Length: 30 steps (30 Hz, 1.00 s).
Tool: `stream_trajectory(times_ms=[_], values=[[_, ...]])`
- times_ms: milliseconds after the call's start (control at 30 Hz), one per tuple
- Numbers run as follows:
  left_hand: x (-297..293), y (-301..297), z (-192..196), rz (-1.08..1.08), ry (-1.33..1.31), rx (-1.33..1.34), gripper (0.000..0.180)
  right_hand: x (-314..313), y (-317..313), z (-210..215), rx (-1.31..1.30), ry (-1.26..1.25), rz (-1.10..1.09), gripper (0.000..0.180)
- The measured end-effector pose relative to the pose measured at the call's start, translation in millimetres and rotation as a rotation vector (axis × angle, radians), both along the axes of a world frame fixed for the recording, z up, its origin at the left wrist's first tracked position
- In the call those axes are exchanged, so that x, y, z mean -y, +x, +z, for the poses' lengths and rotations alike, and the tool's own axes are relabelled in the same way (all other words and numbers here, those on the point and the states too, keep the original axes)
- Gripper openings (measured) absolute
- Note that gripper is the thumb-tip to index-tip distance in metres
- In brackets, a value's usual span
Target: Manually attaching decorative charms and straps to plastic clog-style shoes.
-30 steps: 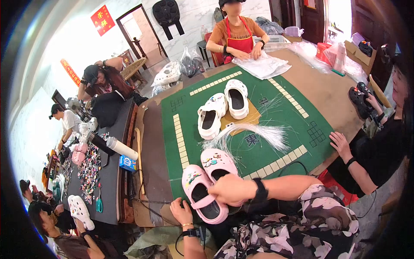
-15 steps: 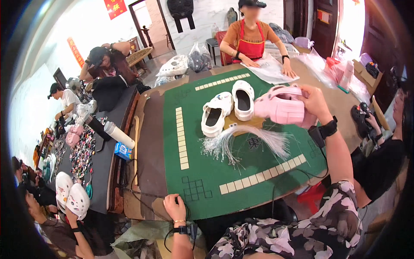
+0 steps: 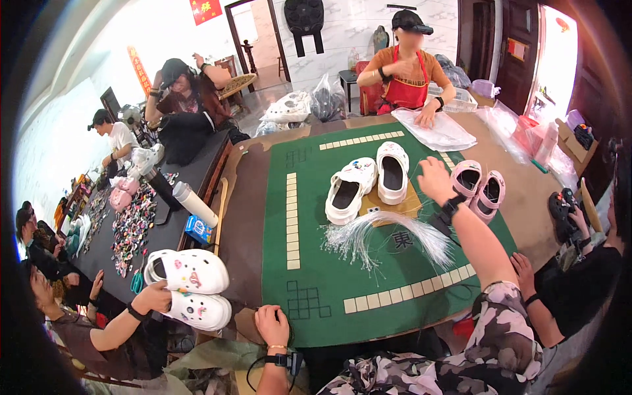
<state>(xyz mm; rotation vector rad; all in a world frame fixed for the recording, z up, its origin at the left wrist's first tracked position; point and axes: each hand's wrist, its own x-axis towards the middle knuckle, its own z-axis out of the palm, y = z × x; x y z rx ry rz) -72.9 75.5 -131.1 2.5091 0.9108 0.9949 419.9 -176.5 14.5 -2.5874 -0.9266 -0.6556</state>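
My right hand [image 3: 436, 182] hovers over the green mat [image 3: 316, 263], its fingers loosely apart and nothing visible in them. On its right, a pair of pink clogs [image 3: 487, 212] stands upright. To its left is a pair of white clogs [image 3: 359, 172] with small charms, resting partly on a tan piece of card. A fanned bundle of thin clear plastic strands [image 3: 401, 236] lies in front of the white clogs, under my right wrist. My left hand [image 3: 271, 324] rests at the table's near edge, fingers stretched forward, holding nothing that I can see.
A person at left holds charm-covered white clogs [image 3: 197, 283] over the table corner. Another person's hand [image 3: 523, 273] touches the right edge. Across the table, someone in a red apron has a hand on a clear plastic bag [image 3: 438, 135]. A side table [image 3: 164, 247] bears many small charms.
My right hand has let go of the pink clogs, which now stand on the mat, and moved left. The person at left has brought the white clogs toward my table.
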Motion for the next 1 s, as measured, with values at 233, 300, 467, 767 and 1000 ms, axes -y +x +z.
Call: stream_trajectory(times_ms=[233,300,467,767,1000], values=[[4,8,2,-0.004,0.007,-0.006,0.008,-81,52,-31,-0.138,0.035,0.038,0.045],[4,7,4,0.006,0.008,-0.007,0.008,-98,59,-30,-0.107,-0.032,-0.056,0.051],[5,8,6,0.019,0.002,-0.009,0.008,-101,70,-32,-0.131,-0.098,-0.069,0.065],[2,12,7,0.016,-0.051,-0.003,0.008,-117,12,0,-0.31,-0.203,0.199,0.08],[3,8,9,0.022,-0.041,0.028,0.008,-146,-9,-14,-0.251,-0.251,0.079,0.065]])
